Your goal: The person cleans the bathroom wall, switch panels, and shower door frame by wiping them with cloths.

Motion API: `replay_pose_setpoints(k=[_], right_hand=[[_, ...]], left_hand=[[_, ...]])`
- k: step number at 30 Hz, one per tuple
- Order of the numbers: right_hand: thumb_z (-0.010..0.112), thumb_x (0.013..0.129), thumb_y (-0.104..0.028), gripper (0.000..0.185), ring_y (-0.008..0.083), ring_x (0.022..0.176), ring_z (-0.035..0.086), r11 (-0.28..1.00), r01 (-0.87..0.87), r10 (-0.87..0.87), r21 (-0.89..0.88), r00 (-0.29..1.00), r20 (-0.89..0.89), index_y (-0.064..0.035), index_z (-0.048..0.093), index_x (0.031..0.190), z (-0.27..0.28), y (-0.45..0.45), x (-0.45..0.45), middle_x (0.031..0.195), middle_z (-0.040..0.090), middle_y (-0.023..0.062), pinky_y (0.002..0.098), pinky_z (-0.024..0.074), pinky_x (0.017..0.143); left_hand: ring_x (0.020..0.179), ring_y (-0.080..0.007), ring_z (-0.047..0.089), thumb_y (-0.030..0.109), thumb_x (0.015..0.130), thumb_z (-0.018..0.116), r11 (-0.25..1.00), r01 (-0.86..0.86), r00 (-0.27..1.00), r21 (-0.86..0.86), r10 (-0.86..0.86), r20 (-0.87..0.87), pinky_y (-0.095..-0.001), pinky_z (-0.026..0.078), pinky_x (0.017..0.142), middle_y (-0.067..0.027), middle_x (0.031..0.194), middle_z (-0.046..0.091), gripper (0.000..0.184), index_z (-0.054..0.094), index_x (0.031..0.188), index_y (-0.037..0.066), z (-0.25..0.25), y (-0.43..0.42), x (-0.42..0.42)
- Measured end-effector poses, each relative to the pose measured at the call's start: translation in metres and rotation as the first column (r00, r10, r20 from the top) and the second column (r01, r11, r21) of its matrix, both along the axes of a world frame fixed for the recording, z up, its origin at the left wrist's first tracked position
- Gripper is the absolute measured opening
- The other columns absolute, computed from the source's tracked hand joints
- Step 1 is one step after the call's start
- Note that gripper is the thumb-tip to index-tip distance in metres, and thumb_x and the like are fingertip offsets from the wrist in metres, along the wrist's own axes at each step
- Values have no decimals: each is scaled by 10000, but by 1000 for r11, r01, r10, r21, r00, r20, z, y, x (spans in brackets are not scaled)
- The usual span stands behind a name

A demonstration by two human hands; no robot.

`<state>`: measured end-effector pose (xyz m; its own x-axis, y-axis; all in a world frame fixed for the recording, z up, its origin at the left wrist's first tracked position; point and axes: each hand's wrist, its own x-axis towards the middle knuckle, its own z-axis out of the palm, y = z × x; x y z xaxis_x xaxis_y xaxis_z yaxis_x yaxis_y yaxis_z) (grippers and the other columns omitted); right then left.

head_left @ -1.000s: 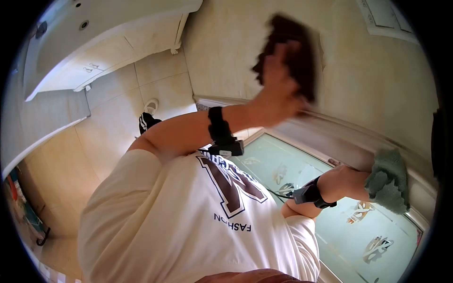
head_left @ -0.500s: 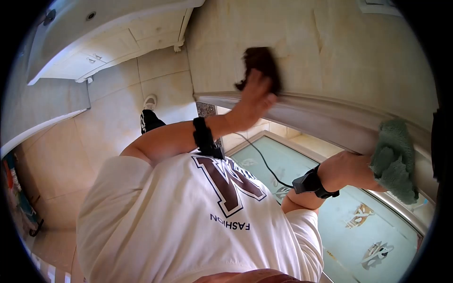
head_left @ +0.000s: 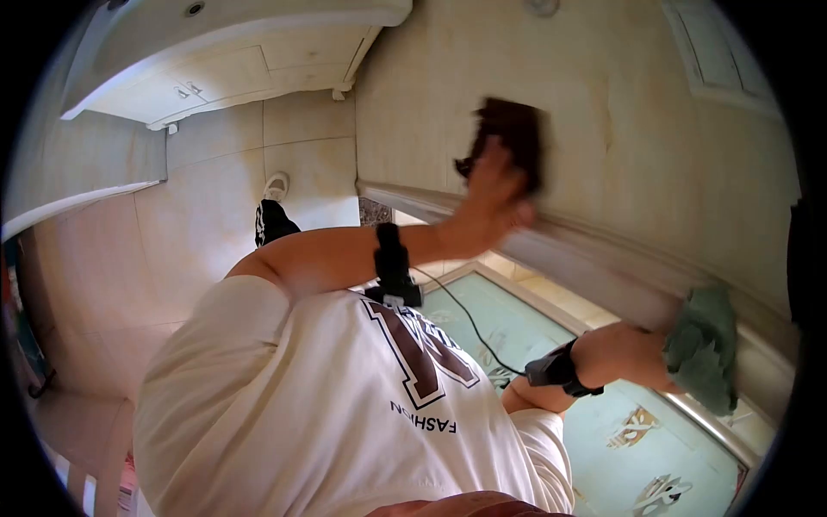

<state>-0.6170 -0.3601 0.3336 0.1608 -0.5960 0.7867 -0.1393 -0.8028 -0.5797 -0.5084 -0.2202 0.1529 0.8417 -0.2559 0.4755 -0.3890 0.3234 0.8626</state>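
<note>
One dark brown cloth (head_left: 522, 129) under left hand (head_left: 488, 205), blurred, grip unclear, one green cloth (head_left: 705, 353) over right hand (head_left: 648, 355), grip hidden.

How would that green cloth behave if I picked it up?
The green cloth would probably flop, since it crumples into loose folds. It seems likely to be light for its size, as it looks like thin fabric. Its uneven, draped shape suggests it wouldn't roll.
</note>
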Motion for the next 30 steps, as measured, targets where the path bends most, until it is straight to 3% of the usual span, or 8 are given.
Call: replay_pose_setpoints(k=[3, 9, 11, 14, 17, 21, 27, 30], right_hand=[[583, 895, -113, 637, 267, 1248, 405, 999, 26, -23, 29, 997, -78, -31, 250, 1432, -22, -2, -10, 1414, 329, 162, 411, 410, 1027], [586, 892, -113, 647, 265, 1255, 393, 992, 94, -72, 85, 968, -240, -32, 244, 1435, -66, -7, -23, 1420, 317, 161, 409, 403, 1030], [587, 892, -112, 650, 265, 1258, 389, 989, 115, -84, 97, 955, -285, -33, 242, 1436, -74, -7, -24, 1422, 313, 161, 409, 401, 1031], [589, 891, -112, 654, 264, 1261, 384, 982, 151, -104, 114, 935, -340, -34, 239, 1438, -87, -8, -27, 1425, 307, 161, 408, 398, 1033], [590, 889, -111, 659, 263, 1265, 378, 974, 190, -128, 122, 909, -397, -34, 236, 1440, -98, -8, -30, 1428, 302, 160, 407, 395, 1035], [592, 888, -111, 665, 262, 1270, 370, 964, 230, -142, 136, 873, -466, -36, 232, 1442, -112, -7, -32, 1433, 294, 160, 406, 390, 1037], [595, 886, -110, 674, 261, 1277, 359, 947, 284, -160, 152, 825, -542, -37, 226, 1445, -125, -6, -32, 1439, 282, 159, 404, 384, 1041], [596, 884, -110, 679, 260, 1281, 353, 938, 309, -169, 159, 806, -568, -38, 223, 1447, -128, -3, -30, 1442, 276, 159, 403, 381, 1043]], left_hand=[[1418, -454, 73, 580, 939, 368, 988, 155, 964, 9, -153, 215, -627, 65, 1092, -216, 1539, 160, 605, 488, 1337, 140, 76, 34, 28], [1377, -456, 198, 284, 922, 491, 912, -387, 875, 134, 409, -258, -563, 176, 1099, -237, 1503, 237, 478, 458, 1347, 67, -69, -31, 130], [1339, -448, 271, 192, 867, 538, 736, -355, 879, 577, 473, -62, -491, 272, 1076, -259, 1440, 321, 527, 412, 1350, 23, -190, -54, 156], [1286, -439, 340, 118, 804, 564, 456, -30, 930, 889, 339, -142, -447, 332, 1040, -255, 1364, 391, 568, 383, 1322, -27, -138, -45, 155], [1371, -462, 215, 242, 811, 589, 877, -478, 878, 49, 479, -10, -581, 200, 1078, -243, 1497, 240, 589, 403, 1316, 3, -43, -40, 156], [1415, -444, 103, 377, 902, 488, 941, -261, 961, 215, 274, -35, -572, 91, 1115, -201, 1557, 112, 667, 291, 1453, 57, -11, -18, 209], [1375, -432, 230, 262, 939, 462, 767, -120, 846, 630, 411, -339, -520, 192, 1124, -237, 1507, 238, 551, 329, 1424, 36, -228, -49, 255], [1313, -508, 254, 28, 834, 482, 848, 30, 849, 529, 257, -461, -539, 215, 1106, -335, 1393, 294, 508, 372, 1321, -69, -150, -25, 235]])
